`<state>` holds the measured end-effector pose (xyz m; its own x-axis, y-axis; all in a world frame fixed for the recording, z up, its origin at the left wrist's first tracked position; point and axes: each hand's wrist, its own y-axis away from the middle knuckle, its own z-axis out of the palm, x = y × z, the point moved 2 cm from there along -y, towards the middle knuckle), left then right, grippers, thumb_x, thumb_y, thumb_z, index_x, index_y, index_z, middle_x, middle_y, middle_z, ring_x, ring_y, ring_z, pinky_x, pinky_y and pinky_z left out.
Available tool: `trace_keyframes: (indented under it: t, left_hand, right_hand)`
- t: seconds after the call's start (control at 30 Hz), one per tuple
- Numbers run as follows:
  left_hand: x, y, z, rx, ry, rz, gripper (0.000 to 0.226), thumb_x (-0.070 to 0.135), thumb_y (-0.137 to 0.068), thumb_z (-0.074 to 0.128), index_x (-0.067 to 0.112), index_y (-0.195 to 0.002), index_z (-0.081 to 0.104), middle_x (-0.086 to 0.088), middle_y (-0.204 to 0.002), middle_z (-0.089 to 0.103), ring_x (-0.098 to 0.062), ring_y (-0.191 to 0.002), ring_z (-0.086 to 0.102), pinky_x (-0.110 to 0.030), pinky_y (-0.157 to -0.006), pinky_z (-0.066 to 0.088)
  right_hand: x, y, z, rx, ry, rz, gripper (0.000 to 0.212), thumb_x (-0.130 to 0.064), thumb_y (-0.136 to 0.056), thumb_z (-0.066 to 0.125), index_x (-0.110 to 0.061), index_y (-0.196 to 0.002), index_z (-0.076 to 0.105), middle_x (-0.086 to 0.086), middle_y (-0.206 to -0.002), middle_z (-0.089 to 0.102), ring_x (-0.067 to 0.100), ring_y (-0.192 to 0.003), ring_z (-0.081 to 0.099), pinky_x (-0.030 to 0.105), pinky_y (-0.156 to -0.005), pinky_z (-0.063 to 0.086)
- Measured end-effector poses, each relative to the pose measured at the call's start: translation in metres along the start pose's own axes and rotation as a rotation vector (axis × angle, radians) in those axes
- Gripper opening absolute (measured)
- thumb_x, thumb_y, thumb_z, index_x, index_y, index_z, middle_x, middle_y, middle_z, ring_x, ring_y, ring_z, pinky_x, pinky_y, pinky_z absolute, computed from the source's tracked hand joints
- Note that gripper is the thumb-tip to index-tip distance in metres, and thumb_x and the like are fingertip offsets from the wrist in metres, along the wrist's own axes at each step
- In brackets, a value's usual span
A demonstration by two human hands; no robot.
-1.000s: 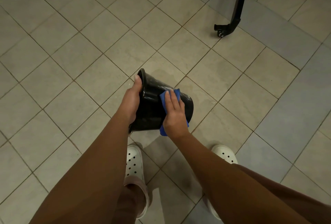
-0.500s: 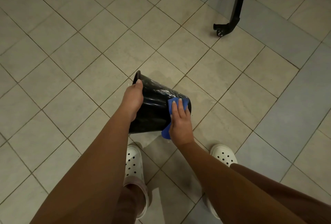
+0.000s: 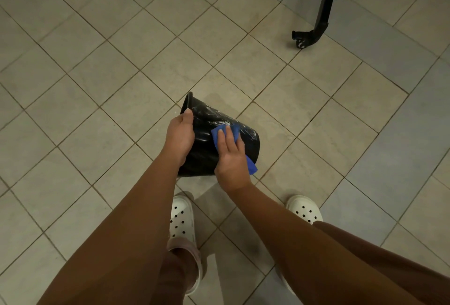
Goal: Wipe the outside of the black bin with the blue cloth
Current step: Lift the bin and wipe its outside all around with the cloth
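The person is standing over a tiled floor (image 3: pixel 102 66) and holding the black bin (image 3: pixel 204 151) tipped on its side just below the middle of the view. Its mouth is pointing to ten o'clock and its base to four. The left hand (image 3: pixel 180 134) is gripping the rim, fingers curled over the edge and the thumb lying along it. The right hand (image 3: pixel 231 156) is pressing the blue cloth (image 3: pixel 236 129) flat against the bin's upper wall, fingers (image 3: pixel 227 139) straight and close together. A loose corner of cloth is sticking out at five o'clock from the palm.

Pale streaks are showing on the glossy wall at eleven o'clock from the cloth, so that patch looks like it needs the next passes. To my eye, long overlapping strokes from rim to base would suit best, with the palm staying flat. The underside is hidden from here, and the left hand would need to roll the bin by its rim to bring it round. White clogs (image 3: pixel 181 222) are planted at six o'clock and a black caster leg (image 3: pixel 321 19) is standing at one o'clock, well apart.
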<state>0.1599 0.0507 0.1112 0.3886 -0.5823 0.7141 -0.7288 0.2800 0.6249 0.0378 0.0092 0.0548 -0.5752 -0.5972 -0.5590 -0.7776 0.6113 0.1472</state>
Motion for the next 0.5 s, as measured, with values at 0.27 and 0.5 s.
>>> trace_keyframes:
  t: [0.27, 0.5]
  left_hand:
    - [-0.007, 0.001, -0.006, 0.049, 0.004, 0.031, 0.035, 0.039, -0.105, 0.033, 0.021, -0.097, 0.062, -0.011, -0.103, 0.067, -0.027, -0.102, 0.063, -0.049, -0.099, 0.048]
    - [-0.003, 0.0, -0.008, 0.024, -0.012, 0.027, 0.041, 0.041, -0.103, 0.034, 0.014, -0.11, 0.063, -0.014, -0.109, 0.067, -0.03, -0.104, 0.063, -0.053, -0.1, 0.047]
  right_hand:
    - [0.025, -0.004, -0.007, -0.129, 0.058, 0.188, 0.076, -0.013, -0.092, 0.053, -0.007, -0.149, 0.003, 0.012, -0.157, 0.002, 0.036, -0.142, 0.006, 0.042, -0.116, 0.011]
    - [0.02, -0.002, -0.001, -0.079, 0.093, -0.006, 0.081, 0.004, -0.071, 0.07, 0.003, -0.141, 0.031, 0.021, -0.147, 0.033, 0.048, -0.131, 0.033, 0.047, -0.107, 0.026]
